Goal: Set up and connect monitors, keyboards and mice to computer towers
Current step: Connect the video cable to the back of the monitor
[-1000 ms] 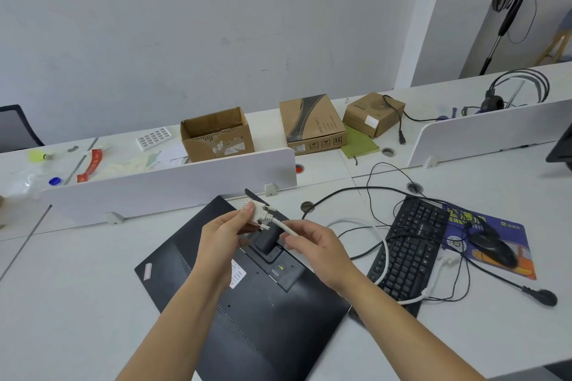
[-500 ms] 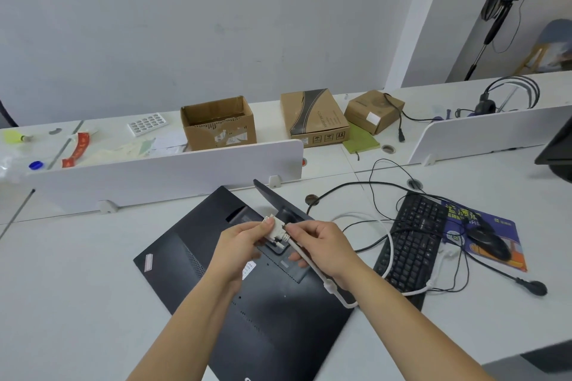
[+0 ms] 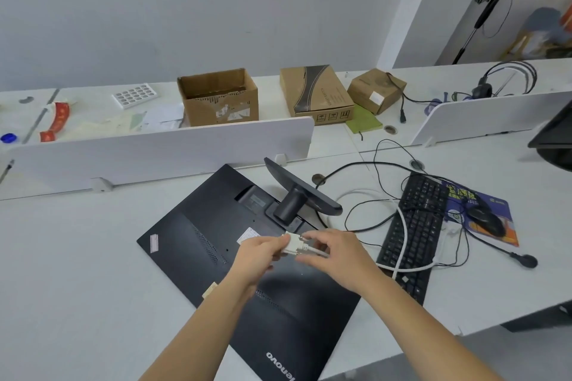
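Observation:
A black monitor (image 3: 198, 244) lies face down on the white desk, its stand (image 3: 297, 195) pointing up at the far side. Just above the monitor's back, below the stand, my left hand (image 3: 258, 255) pinches a white video cable connector (image 3: 294, 245). My right hand (image 3: 335, 254) pinches the connector's rear end where the white cable (image 3: 402, 226) leaves it. That cable loops right across a black keyboard (image 3: 414, 232). A black mouse (image 3: 484, 221) sits on a blue mouse pad (image 3: 492, 204) further right.
White divider panels (image 3: 154, 155) run along the desk's far edge. Behind them stand cardboard boxes (image 3: 218, 99), a green notebook (image 3: 363, 120) and a headset (image 3: 507, 77). Black cables (image 3: 377, 170) tangle between the stand and keyboard. Another monitor (image 3: 554, 133) juts in at the right.
Both hands have carried the connector down and toward me, from above the stand to low over the monitor's back. The view has tilted down, showing the monitor's near edge.

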Demonstrator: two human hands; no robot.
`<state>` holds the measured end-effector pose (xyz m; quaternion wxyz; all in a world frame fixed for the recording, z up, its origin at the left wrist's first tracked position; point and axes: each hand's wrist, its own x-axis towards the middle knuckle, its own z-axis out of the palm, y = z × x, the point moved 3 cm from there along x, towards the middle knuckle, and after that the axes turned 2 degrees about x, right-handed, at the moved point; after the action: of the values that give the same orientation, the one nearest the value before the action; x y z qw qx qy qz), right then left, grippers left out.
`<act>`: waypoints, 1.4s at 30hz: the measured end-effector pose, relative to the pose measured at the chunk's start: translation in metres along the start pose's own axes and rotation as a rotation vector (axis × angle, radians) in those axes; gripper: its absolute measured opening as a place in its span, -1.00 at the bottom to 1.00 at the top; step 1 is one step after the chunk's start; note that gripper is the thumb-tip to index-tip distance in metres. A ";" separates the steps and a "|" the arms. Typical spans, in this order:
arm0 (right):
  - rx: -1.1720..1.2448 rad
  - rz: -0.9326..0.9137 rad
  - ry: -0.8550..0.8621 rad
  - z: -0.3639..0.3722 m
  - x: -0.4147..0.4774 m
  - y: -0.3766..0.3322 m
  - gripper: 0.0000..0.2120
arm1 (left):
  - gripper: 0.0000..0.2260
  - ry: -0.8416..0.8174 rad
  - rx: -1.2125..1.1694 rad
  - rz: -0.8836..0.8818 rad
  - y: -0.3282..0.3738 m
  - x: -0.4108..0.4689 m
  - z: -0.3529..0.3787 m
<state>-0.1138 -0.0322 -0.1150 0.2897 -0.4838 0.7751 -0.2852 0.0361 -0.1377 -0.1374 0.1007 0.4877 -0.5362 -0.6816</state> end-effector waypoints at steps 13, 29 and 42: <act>-0.195 0.249 0.122 -0.009 0.018 0.088 -0.65 | -0.81 0.123 0.633 0.196 -0.011 0.055 0.048; 0.588 0.516 0.404 -0.050 0.064 0.164 -0.76 | -0.64 -0.171 1.496 0.181 -0.063 0.079 0.092; 0.702 0.593 0.588 -0.047 0.046 0.137 -0.76 | -0.71 0.216 1.087 0.236 -0.080 0.067 0.005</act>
<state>-0.2450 -0.0161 -0.1906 0.2728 -0.0183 0.7848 -0.5563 0.0298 -0.1467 -0.2414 -0.0351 0.4732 -0.8475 -0.2377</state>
